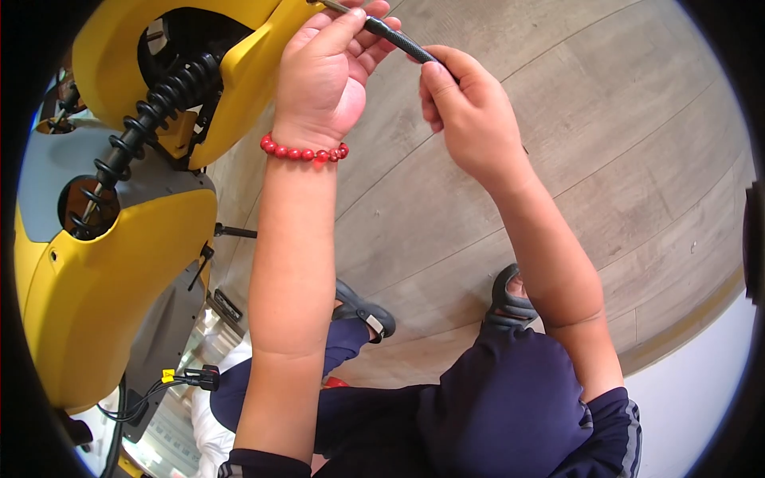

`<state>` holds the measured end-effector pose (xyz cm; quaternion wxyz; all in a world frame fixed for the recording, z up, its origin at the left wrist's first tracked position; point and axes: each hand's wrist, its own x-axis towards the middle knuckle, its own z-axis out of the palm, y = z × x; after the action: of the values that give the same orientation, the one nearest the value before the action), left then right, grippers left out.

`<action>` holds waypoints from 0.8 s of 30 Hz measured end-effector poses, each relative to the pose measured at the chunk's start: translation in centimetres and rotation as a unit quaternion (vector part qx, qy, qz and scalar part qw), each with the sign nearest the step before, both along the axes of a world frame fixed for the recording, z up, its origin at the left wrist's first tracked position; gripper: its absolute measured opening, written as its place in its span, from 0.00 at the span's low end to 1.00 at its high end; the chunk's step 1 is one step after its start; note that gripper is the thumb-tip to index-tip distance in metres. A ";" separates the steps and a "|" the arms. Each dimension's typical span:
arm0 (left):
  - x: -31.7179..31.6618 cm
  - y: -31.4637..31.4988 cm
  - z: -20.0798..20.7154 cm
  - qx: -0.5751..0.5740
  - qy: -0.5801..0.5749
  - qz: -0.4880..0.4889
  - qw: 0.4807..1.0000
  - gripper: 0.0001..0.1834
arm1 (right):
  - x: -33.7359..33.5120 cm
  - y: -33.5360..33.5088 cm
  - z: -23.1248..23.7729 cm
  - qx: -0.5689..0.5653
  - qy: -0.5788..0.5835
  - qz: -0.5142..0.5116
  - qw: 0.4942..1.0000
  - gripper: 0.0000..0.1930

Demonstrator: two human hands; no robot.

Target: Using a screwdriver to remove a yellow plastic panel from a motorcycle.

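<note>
Both hands are on a slim tool with a black textured handle [400, 40] and a metal shaft, slanting down to the right across the top of the view. My right hand [470, 111] is closed around the lower end of the handle. My left hand [327, 76], palm up, has its thumb and fingers around the tool near where handle meets shaft. The shaft's far end reaches the edge of a yellow body panel [255, 76] at the top, where its tip is cut off, so the tool's exact kind cannot be told.
On the left stands a yellow and grey machine with a black coil-spring shock absorber [147, 119]. A cable with a black connector [209, 378] hangs from its lower part. Wood-look flooring [606, 159] spreads to the right. My sandalled feet are below, one sandal [510, 295] at the right.
</note>
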<state>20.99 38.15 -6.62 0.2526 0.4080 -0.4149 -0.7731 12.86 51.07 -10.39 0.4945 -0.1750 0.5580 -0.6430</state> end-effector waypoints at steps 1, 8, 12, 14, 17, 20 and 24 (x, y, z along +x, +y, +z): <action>-0.3 0.1 0.0 0.000 0.001 0.000 1.000 0.08 | 0.2 0.0 -0.4 0.000 0.001 0.000 1.000 0.13; -1.7 0.0 0.0 0.106 0.054 0.179 0.976 0.14 | 0.3 -0.3 -1.8 0.003 0.080 -0.047 0.996 0.12; -2.4 -0.7 -0.3 0.129 0.049 0.237 0.962 0.14 | 0.1 -0.4 -1.4 0.007 0.092 -0.048 0.995 0.11; -2.7 -0.9 -0.3 0.136 0.047 0.250 0.958 0.13 | 0.0 -0.3 -1.5 0.008 0.100 -0.050 0.994 0.11; -3.4 -0.8 0.3 0.171 0.033 0.291 0.941 0.12 | -0.1 0.4 -1.9 0.012 0.117 -0.055 0.991 0.12; -3.6 -0.7 1.1 0.204 0.023 0.319 0.925 0.11 | -0.3 1.2 -1.8 0.014 0.086 -0.055 0.995 0.12; -4.3 0.8 2.6 0.213 -0.003 0.299 0.930 0.10 | -1.1 1.8 -2.1 0.016 0.019 -0.066 0.997 0.12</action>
<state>16.66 38.90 -4.00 0.3783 0.5593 -0.1003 -0.7307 11.75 52.89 -12.51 0.4429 -0.1417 0.5882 -0.6617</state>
